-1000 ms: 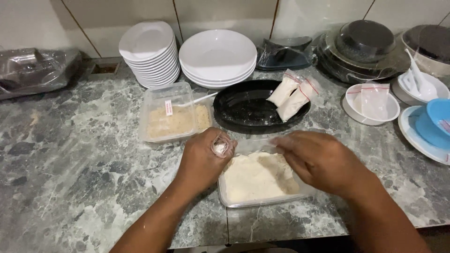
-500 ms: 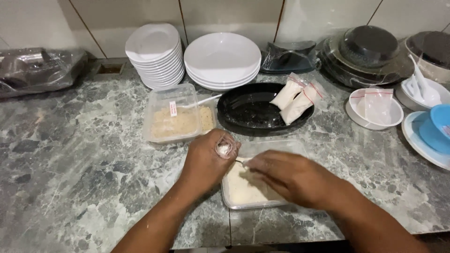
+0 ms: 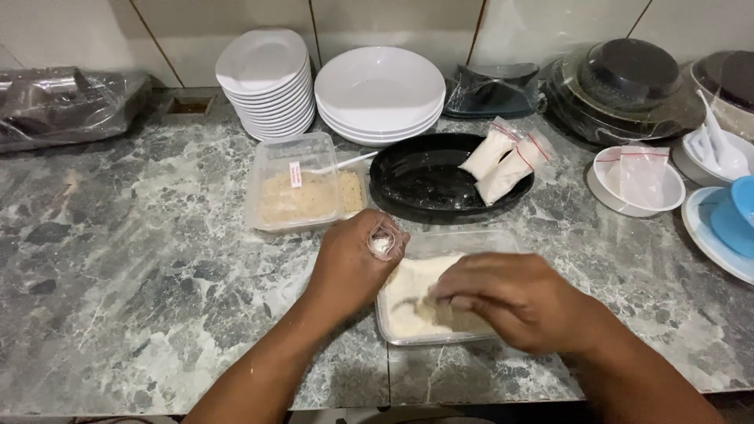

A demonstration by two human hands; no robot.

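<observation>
While the marble counter (image 3: 141, 298) is spreading under everything, the clear tub of pale powder (image 3: 428, 302) is sitting at its near edge. The right hand (image 3: 514, 302) is reaching down into the tub, fingers curled closed in the powder; what they grip is hidden. At the tub's left rim, the left hand (image 3: 349, 263) is pinching a small clear bag (image 3: 383, 240), its mouth peeking above the curled fingers.

Our left hand (image 3: 349, 263) and right hand (image 3: 518, 302) are bare, no gloves, rings or watch; both forearms are unsleeved.
</observation>
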